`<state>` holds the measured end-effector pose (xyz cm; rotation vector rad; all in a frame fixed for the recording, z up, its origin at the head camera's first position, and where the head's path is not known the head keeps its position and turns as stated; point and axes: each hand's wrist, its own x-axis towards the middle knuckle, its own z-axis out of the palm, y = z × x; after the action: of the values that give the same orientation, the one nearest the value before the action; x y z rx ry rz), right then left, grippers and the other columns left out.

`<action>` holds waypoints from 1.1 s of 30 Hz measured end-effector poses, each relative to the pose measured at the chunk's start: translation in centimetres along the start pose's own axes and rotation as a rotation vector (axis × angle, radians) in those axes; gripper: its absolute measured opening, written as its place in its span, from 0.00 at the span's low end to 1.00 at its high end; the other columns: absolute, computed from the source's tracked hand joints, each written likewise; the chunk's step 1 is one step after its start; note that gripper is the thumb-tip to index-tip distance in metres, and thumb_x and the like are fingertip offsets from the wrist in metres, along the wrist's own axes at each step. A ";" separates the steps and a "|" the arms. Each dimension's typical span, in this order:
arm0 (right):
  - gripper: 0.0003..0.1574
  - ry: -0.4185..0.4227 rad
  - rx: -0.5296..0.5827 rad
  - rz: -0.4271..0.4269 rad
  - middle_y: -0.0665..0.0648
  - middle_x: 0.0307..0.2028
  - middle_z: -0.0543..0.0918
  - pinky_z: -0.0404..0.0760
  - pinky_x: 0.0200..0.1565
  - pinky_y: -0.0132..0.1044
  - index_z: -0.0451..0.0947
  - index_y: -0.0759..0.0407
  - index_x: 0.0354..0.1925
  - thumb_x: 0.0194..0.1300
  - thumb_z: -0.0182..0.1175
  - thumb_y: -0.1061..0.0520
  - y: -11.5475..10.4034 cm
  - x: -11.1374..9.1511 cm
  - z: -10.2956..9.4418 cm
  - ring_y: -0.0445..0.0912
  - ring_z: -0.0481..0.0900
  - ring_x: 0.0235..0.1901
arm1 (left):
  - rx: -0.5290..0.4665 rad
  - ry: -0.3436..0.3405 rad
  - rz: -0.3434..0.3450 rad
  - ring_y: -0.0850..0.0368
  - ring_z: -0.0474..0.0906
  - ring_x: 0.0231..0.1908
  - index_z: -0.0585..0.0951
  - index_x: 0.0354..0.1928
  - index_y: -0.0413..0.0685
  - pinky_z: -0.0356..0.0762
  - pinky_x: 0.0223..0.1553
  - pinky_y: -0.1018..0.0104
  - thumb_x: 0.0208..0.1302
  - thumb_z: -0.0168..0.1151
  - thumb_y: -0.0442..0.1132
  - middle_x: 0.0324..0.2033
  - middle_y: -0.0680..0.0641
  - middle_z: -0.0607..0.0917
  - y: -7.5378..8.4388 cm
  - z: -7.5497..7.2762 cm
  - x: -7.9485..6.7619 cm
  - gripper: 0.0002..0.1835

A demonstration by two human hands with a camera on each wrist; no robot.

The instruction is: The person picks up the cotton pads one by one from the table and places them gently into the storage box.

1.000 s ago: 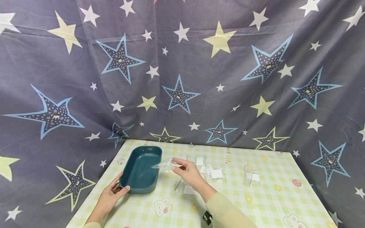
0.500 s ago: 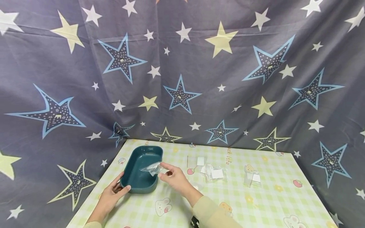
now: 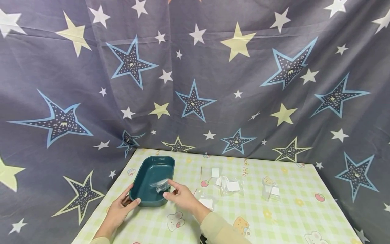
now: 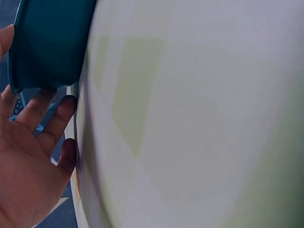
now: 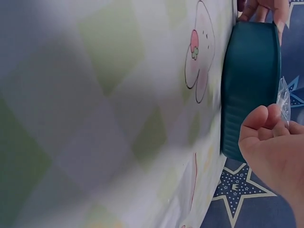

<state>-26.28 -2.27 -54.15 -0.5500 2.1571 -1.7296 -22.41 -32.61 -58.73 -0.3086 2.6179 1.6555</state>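
A dark teal rectangular dish [image 3: 144, 178] stands at the left of the table in the head view. My left hand [image 3: 119, 209] grips its near left corner, thumb over the rim and fingers along the outer wall. The left wrist view shows that thumb [image 4: 4, 39] at the edge of the dish [image 4: 52, 42]. Over the inside of the dish, my right hand [image 3: 182, 200] pinches a small crumpled clear plastic bag [image 3: 160, 185] between thumb and forefinger. From the right wrist, the bag [image 5: 284, 100] shows just beyond the fingers, above the rim; its contents are unclear.
Clear plastic bags with white labels [image 3: 233, 186] lie right of my right hand, with another labelled bag [image 3: 206, 203] close to its wrist. A separate clear bag [image 3: 271, 191] lies farther right. The checked tablecloth [image 3: 289, 217] meets a star-patterned curtain [image 3: 195, 135] behind.
My right hand has moved left and slightly toward me, carrying the bag from beside the dish to over its inside. My left hand has kept its grip on the corner.
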 end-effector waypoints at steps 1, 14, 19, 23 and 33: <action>0.44 -0.010 -0.009 0.000 0.55 0.63 0.82 0.76 0.36 0.28 0.64 0.53 0.83 0.77 0.67 0.46 0.1 0.0 0.1 0.40 0.73 0.40 | 0.003 0.001 0.002 0.53 0.83 0.66 0.56 0.87 0.63 0.83 0.56 0.76 0.70 0.73 0.56 0.75 0.35 0.75 0.0 0.0 0.0 0.50; 0.47 -0.061 -0.145 0.030 0.51 0.52 0.83 0.79 0.45 0.34 0.58 0.46 0.85 0.79 0.63 0.40 -0.5 0.3 0.7 0.39 0.74 0.41 | 0.010 0.015 0.005 0.44 0.81 0.69 0.58 0.86 0.63 0.85 0.55 0.75 0.70 0.73 0.57 0.74 0.35 0.76 0.3 0.2 -0.3 0.50; 0.47 -0.061 -0.207 0.022 0.55 0.82 0.67 0.81 0.63 0.42 0.58 0.48 0.85 0.79 0.62 0.39 -0.7 0.5 0.9 0.43 0.78 0.55 | -0.002 0.013 0.001 0.42 0.80 0.70 0.57 0.87 0.64 0.85 0.55 0.73 0.69 0.73 0.58 0.75 0.35 0.75 0.3 0.2 -0.2 0.50; 0.45 -0.062 -0.211 0.006 0.54 0.85 0.58 0.80 0.68 0.44 0.60 0.53 0.84 0.79 0.61 0.41 -0.7 0.6 1.1 0.46 0.79 0.60 | -0.014 0.010 -0.002 0.41 0.79 0.71 0.57 0.86 0.66 0.86 0.57 0.71 0.69 0.73 0.59 0.75 0.36 0.75 0.3 0.2 -0.2 0.51; 0.41 -0.051 -0.208 0.006 0.56 0.87 0.52 0.81 0.70 0.48 0.66 0.56 0.81 0.80 0.60 0.42 -0.6 0.5 1.0 0.52 0.80 0.67 | 0.012 0.017 0.003 0.43 0.81 0.69 0.57 0.87 0.63 0.86 0.55 0.73 0.69 0.74 0.58 0.75 0.35 0.75 0.3 0.2 -0.2 0.51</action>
<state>-26.21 -3.48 -53.82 -0.6324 2.3138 -1.4807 -22.26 -32.29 -58.55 -0.3202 2.6414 1.6446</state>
